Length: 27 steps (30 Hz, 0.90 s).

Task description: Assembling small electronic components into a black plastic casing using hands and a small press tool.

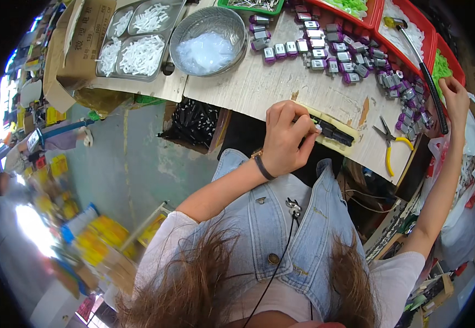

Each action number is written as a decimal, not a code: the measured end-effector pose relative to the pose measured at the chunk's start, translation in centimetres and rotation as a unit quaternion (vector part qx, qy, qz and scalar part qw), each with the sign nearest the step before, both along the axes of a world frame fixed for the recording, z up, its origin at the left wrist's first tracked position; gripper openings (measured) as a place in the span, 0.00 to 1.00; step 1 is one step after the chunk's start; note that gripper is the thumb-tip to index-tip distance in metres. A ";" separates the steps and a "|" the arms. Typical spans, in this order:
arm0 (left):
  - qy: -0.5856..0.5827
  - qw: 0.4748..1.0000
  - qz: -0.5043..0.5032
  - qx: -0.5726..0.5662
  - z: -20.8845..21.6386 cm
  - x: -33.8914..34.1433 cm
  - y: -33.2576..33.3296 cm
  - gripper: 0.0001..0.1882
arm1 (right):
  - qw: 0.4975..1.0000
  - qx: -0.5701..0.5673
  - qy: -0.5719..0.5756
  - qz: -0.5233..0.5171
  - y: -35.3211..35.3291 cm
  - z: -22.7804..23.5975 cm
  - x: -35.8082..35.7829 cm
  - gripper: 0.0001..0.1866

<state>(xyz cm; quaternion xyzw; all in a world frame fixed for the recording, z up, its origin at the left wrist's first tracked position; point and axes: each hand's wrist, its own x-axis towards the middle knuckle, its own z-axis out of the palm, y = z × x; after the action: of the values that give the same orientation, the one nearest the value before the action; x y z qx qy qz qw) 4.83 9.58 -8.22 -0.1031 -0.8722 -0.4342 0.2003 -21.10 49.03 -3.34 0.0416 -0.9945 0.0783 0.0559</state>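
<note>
My left hand (287, 136) is closed in a pinch, with a small white part (318, 128) at its fingertips. It is at the left end of a long black plastic piece (336, 133), which lies in a cream-coloured holder (348, 146) at the table's front edge. Over at the far right, my right hand (454, 101) dips its bent fingers to the edge of a red tray (456, 61) of small green parts (441, 66). Its fingertips are close together there, and what they hold is too small to make out.
Needle-nose pliers (391, 146) with yellow handles lie right of the holder. A hammer-like tool (420, 60) rests across the red trays. Many small purple-and-silver motors (348, 66) cover the table's back right. A metal bowl (241, 52) and compartment tray (163, 34) stand left.
</note>
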 end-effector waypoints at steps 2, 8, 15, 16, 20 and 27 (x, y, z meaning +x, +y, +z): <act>0.005 1.000 -0.001 0.005 0.0 0.0 0.0 0.10 | 1.000 0.014 0.001 0.005 1.4 0.1 -0.7 0.14; -0.002 1.000 0.005 0.031 0.0 0.5 -0.4 0.10 | 0.944 -0.315 0.090 0.045 -10.4 7.4 9.7 0.07; 0.057 0.997 -0.029 0.043 0.9 1.6 -1.8 0.10 | 0.917 -0.310 0.005 0.252 -22.4 1.9 22.1 0.13; 0.065 0.997 -0.037 0.032 0.9 1.8 -2.0 0.11 | 0.919 -0.303 0.014 0.253 -22.7 1.2 22.4 0.13; 0.049 0.997 -0.047 0.045 0.6 2.1 -2.0 0.10 | 0.921 -0.299 0.015 0.249 -23.4 -0.4 23.0 0.12; 0.036 0.993 -0.061 0.097 1.0 2.7 -3.1 0.11 | 0.934 -0.261 -0.009 0.242 -23.8 0.2 22.9 0.12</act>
<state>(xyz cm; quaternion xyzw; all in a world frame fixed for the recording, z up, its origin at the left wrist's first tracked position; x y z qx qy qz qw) 7.57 6.48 -7.18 -0.1515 -0.8105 -0.5240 0.2136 1.84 25.27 -3.16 0.2645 -0.8993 0.3465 0.0356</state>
